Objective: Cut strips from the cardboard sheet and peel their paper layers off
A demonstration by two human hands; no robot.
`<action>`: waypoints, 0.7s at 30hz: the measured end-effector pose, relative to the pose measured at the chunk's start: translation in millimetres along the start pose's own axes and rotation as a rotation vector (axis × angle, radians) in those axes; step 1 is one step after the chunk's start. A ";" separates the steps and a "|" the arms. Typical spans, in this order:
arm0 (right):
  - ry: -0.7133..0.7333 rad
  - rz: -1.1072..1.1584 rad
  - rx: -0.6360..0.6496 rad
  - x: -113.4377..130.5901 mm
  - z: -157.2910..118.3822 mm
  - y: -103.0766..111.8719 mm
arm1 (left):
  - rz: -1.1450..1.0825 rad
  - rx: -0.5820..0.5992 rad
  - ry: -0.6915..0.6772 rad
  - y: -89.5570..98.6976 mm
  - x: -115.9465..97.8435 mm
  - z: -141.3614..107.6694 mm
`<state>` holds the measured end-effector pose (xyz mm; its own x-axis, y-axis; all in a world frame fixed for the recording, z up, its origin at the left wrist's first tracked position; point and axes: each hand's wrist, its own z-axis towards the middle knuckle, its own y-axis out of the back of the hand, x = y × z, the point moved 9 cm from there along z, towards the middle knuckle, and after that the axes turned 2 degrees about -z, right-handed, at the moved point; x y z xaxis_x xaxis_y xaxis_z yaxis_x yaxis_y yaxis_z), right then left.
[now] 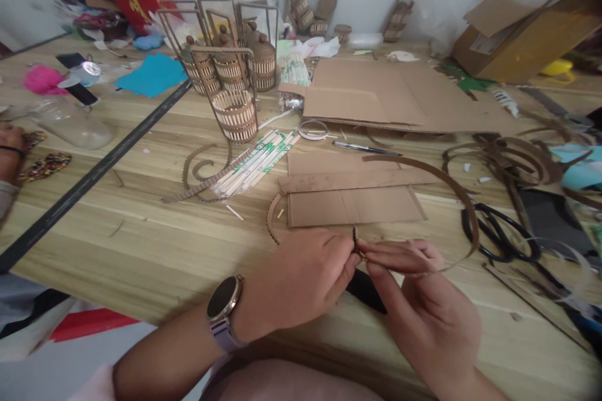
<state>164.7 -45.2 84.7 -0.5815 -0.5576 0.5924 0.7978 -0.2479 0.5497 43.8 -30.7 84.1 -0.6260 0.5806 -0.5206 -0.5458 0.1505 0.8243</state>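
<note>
A long brown cardboard strip arcs up and over from my right hand, which pinches it between thumb and fingers. My left hand, with a watch on its wrist, is closed on the strip's short dark end, and the fingertips of both hands meet there. What lies between the fingertips is mostly hidden. Under my hands a black object rests on the table, partly covered. Just beyond are flat cardboard pieces and a short curled strip.
Black-handled scissors lie right, near a heap of curled strips. Ahead are wrapped sticks, a pen, a tape roll, and a small slatted bucket before several lidded ones. Another person's hand is at far left.
</note>
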 end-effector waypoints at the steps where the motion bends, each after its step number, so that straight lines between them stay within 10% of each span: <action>1: -0.036 0.026 -0.005 -2.2 0.6 0.2 | -0.003 -0.002 -0.004 0.3 -0.1 0.0; 21: 0.070 0.000 -0.014 6.6 2.4 -1.1 | 0.024 0.016 0.076 -3.8 4.8 1.3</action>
<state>159.6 -46.6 89.4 -0.5694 -0.6117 0.5492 0.8001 -0.2589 0.5411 43.5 -27.5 78.8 -0.6798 0.5216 -0.5155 -0.5216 0.1503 0.8399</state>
